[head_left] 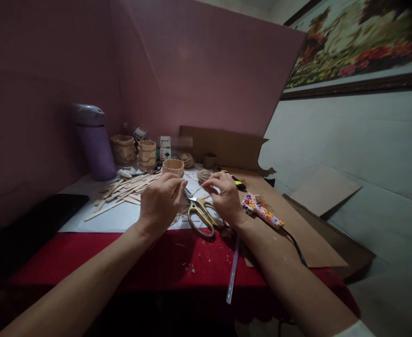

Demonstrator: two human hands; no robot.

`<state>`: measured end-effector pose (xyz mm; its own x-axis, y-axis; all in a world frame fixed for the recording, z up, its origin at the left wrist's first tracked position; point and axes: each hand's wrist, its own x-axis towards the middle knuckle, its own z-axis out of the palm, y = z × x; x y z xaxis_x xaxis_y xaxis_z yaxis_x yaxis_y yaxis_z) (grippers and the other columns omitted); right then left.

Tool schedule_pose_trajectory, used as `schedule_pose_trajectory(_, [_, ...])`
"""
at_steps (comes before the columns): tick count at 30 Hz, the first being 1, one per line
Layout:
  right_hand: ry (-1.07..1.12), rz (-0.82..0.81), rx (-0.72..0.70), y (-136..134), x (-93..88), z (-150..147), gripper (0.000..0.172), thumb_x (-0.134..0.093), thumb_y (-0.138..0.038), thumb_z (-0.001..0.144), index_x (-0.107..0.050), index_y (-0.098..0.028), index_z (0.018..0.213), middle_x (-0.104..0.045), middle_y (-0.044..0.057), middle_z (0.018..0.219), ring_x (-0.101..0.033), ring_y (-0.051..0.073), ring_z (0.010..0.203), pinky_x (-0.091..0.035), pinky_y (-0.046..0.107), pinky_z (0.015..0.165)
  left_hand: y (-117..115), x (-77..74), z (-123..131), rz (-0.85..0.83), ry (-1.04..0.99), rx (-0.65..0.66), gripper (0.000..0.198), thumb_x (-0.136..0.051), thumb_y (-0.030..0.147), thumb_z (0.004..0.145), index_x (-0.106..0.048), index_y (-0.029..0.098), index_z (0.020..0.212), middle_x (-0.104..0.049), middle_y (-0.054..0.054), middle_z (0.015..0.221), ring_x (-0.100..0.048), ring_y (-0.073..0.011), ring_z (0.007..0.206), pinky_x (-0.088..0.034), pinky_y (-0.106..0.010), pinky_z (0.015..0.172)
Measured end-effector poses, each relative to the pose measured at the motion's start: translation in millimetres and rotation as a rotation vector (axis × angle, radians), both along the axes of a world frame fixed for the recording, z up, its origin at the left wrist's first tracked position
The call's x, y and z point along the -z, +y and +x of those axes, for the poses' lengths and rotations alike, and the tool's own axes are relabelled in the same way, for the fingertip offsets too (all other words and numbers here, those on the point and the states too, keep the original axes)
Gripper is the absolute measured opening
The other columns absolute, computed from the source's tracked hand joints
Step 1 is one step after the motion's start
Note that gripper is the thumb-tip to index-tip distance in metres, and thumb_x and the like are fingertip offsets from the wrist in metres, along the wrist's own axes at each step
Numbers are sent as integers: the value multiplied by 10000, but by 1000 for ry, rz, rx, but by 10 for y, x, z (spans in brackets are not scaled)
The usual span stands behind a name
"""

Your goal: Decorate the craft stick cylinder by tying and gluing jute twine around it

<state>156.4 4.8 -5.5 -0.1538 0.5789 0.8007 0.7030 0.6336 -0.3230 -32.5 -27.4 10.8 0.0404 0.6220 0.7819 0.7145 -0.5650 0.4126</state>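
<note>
Bare forearms are stretched up from the lower corners. At centre, the left hand is pinched closed; whether anything is gripped cannot be told. By the right hand a thin strand of twine is pinched, slanted lengthwise toward lower left. Below it, gold-handled scissors are laid diagonally, blades pointed upper left.

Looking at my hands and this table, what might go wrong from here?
The scissors lie close to your left hand and right hand, so a careless reach might nick a finger.
The clear stick juts past the table's front edge; a bump could knock it off.
Your right forearm might snag the black cord.
</note>
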Motion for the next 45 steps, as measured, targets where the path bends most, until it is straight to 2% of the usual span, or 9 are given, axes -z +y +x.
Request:
schedule_pose_trajectory(3, [-74, 67, -56, -66, -7, -36, 181, -626, -114, 868, -731, -249, 807, -651, 42, 881, -556, 224, 904, -419, 389, 839, -22, 0, 35, -11, -89, 115, 222, -606, 291, 851, -786, 175, 794, -763, -98, 822, -661, -207, 742, -454, -313, 705])
schedule_pose_trajectory(6, [-100, 133, -118, -118, -14, -63, 152, -620, -167, 894, -730, -250, 830, -630, 45, 871, -548, 224, 897, -424, 382, 818, -22, -21, 75, -342, -306, 329, 136, -742, 279, 732, -795, 164, 781, -759, -87, 758, -649, -185, 664, -464, -287, 642])
schedule_pose_trajectory(8, [-109, 144, -149, -139, -13, -74, 141, -614, -197, 904, -725, -255, 839, -620, 43, 862, -545, 223, 892, -428, 379, 810, -17, -46, 89, -593, -510, 450, 169, -803, 244, 639, -788, 135, 767, -738, -81, 697, -618, -161, 585, -446, -262, 559])
schedule_pose_trajectory(10, [-106, 135, -175, -149, -10, -83, 139, -602, -213, 914, -717, -256, 849, -621, 40, 852, -547, 222, 896, -433, 379, 815, -10, -73, 89, -777, -652, 495, 168, -803, 209, 611, -774, 111, 745, -684, -55, 584, -512, -103, 444, -357, -221, 443])
schedule_pose_trajectory(13, [-107, 121, -183, -153, -5, -95, 140, -584, -202, 921, -703, -246, 862, -638, 45, 856, -554, 228, 902, -436, 386, 826, -4, -96, 81, -909, -732, 506, 104, -761, 198, 644, -732, 99, 660, -594, -20, 471, -334, -41, 320, -186, -193, 354])
schedule_pose_trajectory(22, [50, 167, -72, -185, -45, -100, 110, -538, -191, 934, -616, -215, 861, -658, 72, 884, -576, 232, 888, -449, 375, 827, -17, -122, 118, -907, -845, 530, 146, -737, 195, 665, -645, 117, 581, -456, 31, 351, -296, -39, 278, -136, -182, 321])
schedule_pose_trajectory(27, [-87, 115, -74, -212, -32, -130, 124, -564, -231, 922, -631, -215, 819, -660, 50, 784, -581, 219, 787, -427, 358, 757, -4, -99, 116, -852, -803, 570, 169, -751, 249, 638, -664, 108, 609, -493, 15, 377, -331, -52, 289, -172, -192, 321])
schedule_pose_trajectory(40, [-119, 67, -135, -198, 3, -125, 142, -564, -231, 934, -695, -203, 889, -702, 58, 814, -617, 213, 788, -457, 340, 734, -51, -120, 151, -783, -676, 498, 101, -663, 195, 666, -711, 106, 671, -466, 41, 387, -331, -58, 333, -202, -198, 358])
schedule_pose_trajectory(45, [-167, 99, -126, -183, 25, -150, 141, -537, -194, 911, -660, -189, 842, -677, 71, 794, -596, 224, 789, -450, 347, 734, -43, -90, 160, -701, -618, 478, 100, -669, 202, 639, -711, 113, 658, -522, 31, 440, -356, -52, 366, -222, -194, 375])
